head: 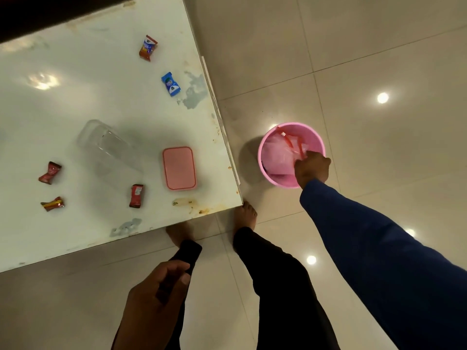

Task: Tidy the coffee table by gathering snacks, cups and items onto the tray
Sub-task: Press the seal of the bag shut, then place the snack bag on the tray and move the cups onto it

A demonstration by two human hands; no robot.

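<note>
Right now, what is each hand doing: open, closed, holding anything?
Left hand: loosely curled, holding nothing visible.
Right hand: over the pink bin, fingers on a clear wrapper; grip cannot be told.

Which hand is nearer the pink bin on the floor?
Right. The right hand is at the rim of the pink bin, touching the plastic inside. The left hand hangs well away, by the legs.

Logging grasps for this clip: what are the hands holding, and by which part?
The right hand pinches a clear plastic bag at its edge over the pink bin. The left hand holds nothing.
</note>
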